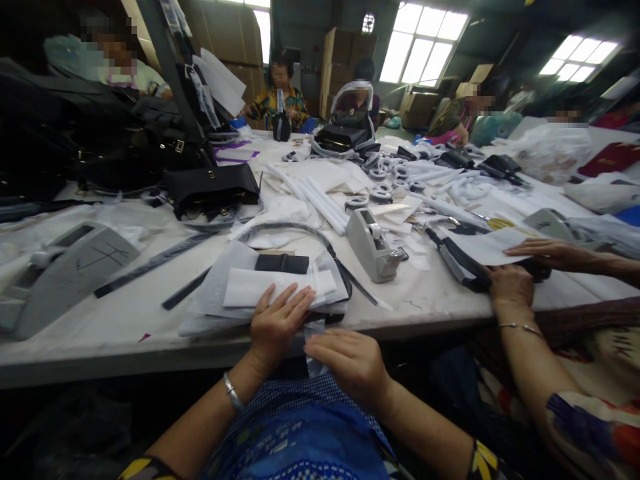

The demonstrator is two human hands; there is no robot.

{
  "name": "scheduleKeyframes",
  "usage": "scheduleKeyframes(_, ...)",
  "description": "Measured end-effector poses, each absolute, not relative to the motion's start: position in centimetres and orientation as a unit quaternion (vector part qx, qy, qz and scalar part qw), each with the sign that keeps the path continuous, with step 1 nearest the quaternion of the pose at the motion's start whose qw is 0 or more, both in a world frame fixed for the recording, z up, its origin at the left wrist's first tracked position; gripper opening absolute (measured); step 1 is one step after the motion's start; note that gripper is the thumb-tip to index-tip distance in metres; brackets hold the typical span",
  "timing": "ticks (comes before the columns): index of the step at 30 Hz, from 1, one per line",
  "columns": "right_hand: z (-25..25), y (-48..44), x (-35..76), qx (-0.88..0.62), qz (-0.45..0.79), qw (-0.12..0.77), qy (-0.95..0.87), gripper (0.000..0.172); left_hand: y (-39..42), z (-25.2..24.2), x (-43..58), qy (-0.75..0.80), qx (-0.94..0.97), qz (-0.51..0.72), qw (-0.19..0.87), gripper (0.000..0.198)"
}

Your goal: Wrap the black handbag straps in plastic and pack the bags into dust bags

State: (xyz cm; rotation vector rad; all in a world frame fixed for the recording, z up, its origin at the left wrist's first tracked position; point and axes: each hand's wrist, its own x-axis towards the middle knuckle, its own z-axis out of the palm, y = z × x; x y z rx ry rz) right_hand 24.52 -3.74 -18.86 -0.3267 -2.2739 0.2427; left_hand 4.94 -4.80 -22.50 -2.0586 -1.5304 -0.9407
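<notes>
My left hand [279, 323] lies palm down at the table's front edge, its fingers stretched out over a folded white foam sheet [245, 288]. Under that sheet is a bag [345, 270] with white wrapping paper [205, 303] around it; most of its body is covered. Behind the foam lies a small black leather piece [282, 264]. Just right of my left hand, my right hand [355, 365] has its fingers pressed together on a strip of clear plastic film [316, 363], which hangs over the edge.
One grey tape dispenser [373, 247] stands right of the wrapped bag, another [75, 273] at left. A black handbag [213, 187] lies behind, near dark straps [155, 260]. At right, a co-worker's hands [515, 287] hold white paper on a black bag. Several people sit across the table.
</notes>
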Motion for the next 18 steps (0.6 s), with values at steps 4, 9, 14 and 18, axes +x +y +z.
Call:
scheduleKeyframes(4, -16.9, -0.2, 23.2, -0.15, 0.083, 0.392, -0.904, 0.031, -4.8, -22.7, 4.9, -0.544, -0.737, -0.347, 0.204, 0.033)
scheduleKeyframes(9, -16.9, 3.3, 21.4, -0.215, 0.107, 0.375, -0.895, 0.033, -4.9, -22.7, 5.1, -0.545, -0.728, -0.37, 0.193, 0.02)
scheduleKeyframes(14, -17.1, 4.6, 20.8, -0.345, 0.195, 0.292, -0.871, 0.024, -4.9, -22.5, 4.9, -0.538, -0.735, -0.379, 0.165, 0.023)
scheduleKeyframes(18, -16.7, 5.4, 20.7, -0.418, 0.262, 0.221, -0.841, 0.004, -5.1, -22.2, 4.5, -0.522, -0.746, -0.39, 0.138, 0.029)
